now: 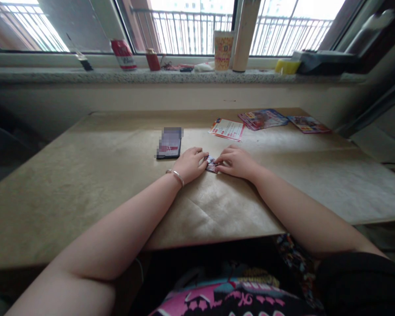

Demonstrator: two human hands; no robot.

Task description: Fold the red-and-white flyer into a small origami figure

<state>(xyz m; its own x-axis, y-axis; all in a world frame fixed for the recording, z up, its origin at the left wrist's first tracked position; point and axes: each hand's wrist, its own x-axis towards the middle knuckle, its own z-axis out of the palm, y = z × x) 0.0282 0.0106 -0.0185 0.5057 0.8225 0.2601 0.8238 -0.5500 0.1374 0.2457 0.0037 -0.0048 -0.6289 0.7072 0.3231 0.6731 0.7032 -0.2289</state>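
Note:
A small flat printed card [211, 165], dark and pale in pattern, lies on the table between my two hands. My left hand [191, 163], with a silver bracelet at the wrist, has its fingers bent and its thumb and fingertips on the card's left edge. From the other side, the curled fingers of my right hand [235, 162] grip the card's right edge. My fingers cover parts of it, and its print is too small to read. Close to my left hand lies a phone [170, 144] with its screen lit.
Beyond my hands lie a white-and-orange printed sheet [227, 129] and colourful card packs [263, 118], with another pack [308, 124] to the right. The windowsill [171, 76] carries a red can [123, 55], a red bottle [153, 59], a paper cup [223, 50] and a yellow sponge [287, 66].

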